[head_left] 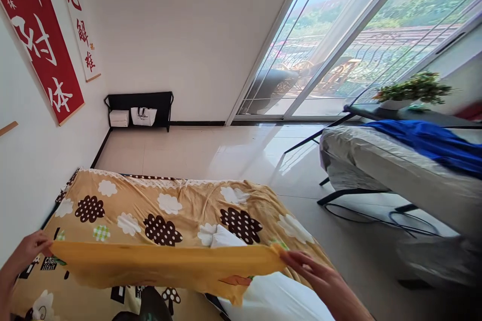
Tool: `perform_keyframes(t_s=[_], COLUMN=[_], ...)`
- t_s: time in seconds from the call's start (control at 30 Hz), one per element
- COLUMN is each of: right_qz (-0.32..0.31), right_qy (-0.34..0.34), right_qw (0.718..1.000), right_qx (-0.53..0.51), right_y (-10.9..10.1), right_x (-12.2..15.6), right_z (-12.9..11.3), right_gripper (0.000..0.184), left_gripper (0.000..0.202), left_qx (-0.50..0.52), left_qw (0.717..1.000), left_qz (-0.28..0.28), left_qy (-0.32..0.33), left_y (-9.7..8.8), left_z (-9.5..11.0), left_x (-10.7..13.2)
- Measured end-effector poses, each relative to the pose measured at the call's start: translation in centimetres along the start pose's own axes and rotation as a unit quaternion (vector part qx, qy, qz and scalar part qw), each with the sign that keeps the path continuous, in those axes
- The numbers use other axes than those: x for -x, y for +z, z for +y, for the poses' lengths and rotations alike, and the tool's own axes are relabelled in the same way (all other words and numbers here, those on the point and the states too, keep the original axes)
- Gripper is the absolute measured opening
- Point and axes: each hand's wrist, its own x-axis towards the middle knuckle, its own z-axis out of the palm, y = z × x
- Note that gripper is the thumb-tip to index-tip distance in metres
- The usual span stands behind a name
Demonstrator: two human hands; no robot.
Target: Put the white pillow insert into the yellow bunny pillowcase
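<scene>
One length of yellow cloth (161, 261) spans my view above the bed, thin-looking, drawn almost straight along its top edge and hanging loose and uneven below, an orange printed patch near its right end. Behind it spreads a tan bedspread (124, 195), rumpled and patterned with white clouds and dotted brown shapes. A smooth white pillow-like bundle (278, 293) shows around the cloth's right part.

The bedspread's far edge ends at glossy floor tiles (196, 148), which give room towards the glass door (324, 45) and down the right side as far as a plastic-wrapped bench (391, 160). On the left, the pale wall (33, 175) stands close beside the bed.

My left hand (32, 250) pinches the cloth's left end, thumb against fingers; my right hand (309, 268) grips the right end, well apart from the other.
</scene>
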Motion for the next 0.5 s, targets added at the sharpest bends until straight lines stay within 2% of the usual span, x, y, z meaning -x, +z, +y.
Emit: perform_keyframes(t_s=[0.07, 0.1, 0.27, 0.3, 0.4, 0.5], right_qz=[-0.061, -0.061, 0.097, 0.110, 0.072, 0.020], right_qy=[0.038, 0.044, 0.019, 0.018, 0.041, 0.089], right_qw=[0.996, 0.995, 0.995, 0.993, 0.995, 0.992], right_qx=[0.058, 0.060, -0.034, -0.044, -0.054, -0.088], right_y=[-0.3, -0.5, -1.2, -0.9, 0.1, 0.8], right_x=[-0.4, -0.6, -1.3, -1.2, -0.7, 0.3], right_z=[-0.3, -0.5, -0.8, -0.5, 1.4, 4.4], right_gripper=[0.037, 0.036, 0.038, 0.039, 0.042, 0.041], left_gripper=[0.063, 0.066, 0.073, 0.072, 0.064, 0.058], left_qx=[-0.033, -0.039, -0.062, -0.072, -0.094, -0.080], left_qw=[0.997, 0.996, 0.998, 0.996, 0.995, 0.997], left_qz=[-0.072, -0.077, 0.029, 0.041, 0.035, -0.016], left_qy=[0.014, 0.020, 0.015, 0.016, 0.026, 0.010], left_y=[0.9, 0.9, -0.2, 0.0, 2.1, 5.8], left_z=[-0.5, -0.5, 0.7, 1.0, 0.7, -1.6], left_x=[-0.6, -0.9, -2.3, -2.5, -2.4, -1.4])
